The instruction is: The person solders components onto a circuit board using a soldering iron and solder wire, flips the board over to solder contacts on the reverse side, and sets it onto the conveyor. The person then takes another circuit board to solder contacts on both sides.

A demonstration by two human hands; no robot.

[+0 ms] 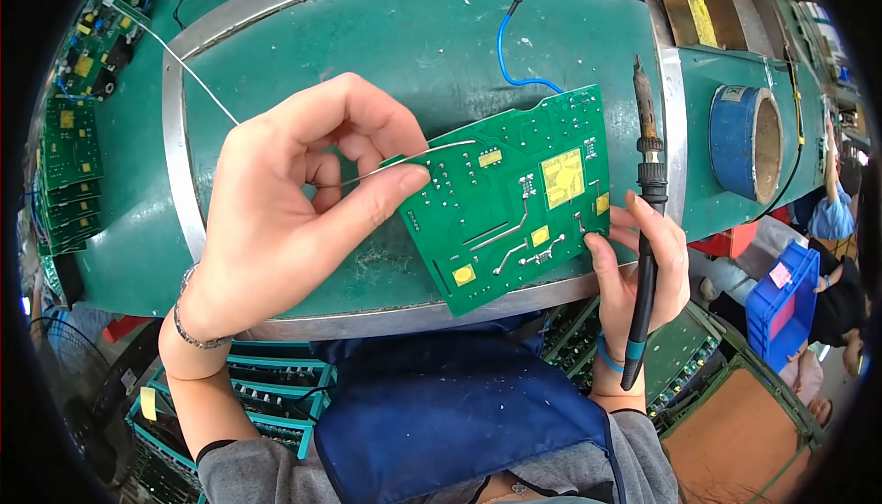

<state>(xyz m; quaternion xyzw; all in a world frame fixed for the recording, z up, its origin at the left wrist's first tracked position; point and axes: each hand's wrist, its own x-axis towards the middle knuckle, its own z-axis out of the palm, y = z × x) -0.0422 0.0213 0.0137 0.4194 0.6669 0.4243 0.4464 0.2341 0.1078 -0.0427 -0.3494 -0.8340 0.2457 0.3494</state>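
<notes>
A green circuit board [501, 196], with silvery solder points and several yellow patches, is held tilted above the bench, its soldered face up. My left hand [276, 192] is closed, pinching a thin solder wire [450, 145] between thumb and fingers; the thumb tip also meets the board's left corner. The wire's end lies over the upper part of the board. With thumb and fingertips my right hand [663, 260] grips the board's right edge. That same hand carries a black soldering iron [650, 219], tip pointing away from me. A blue lead [502, 45] with a ring terminal extends from the board's far edge.
Metal strips [675, 118] border the green bench top [340, 54]. A blue roll [740, 141] stands at the right. Stacked circuit boards [69, 182] line the left side. Racks of boards [276, 385] sit below the near edge. Other people and a blue crate [781, 302] are at far right.
</notes>
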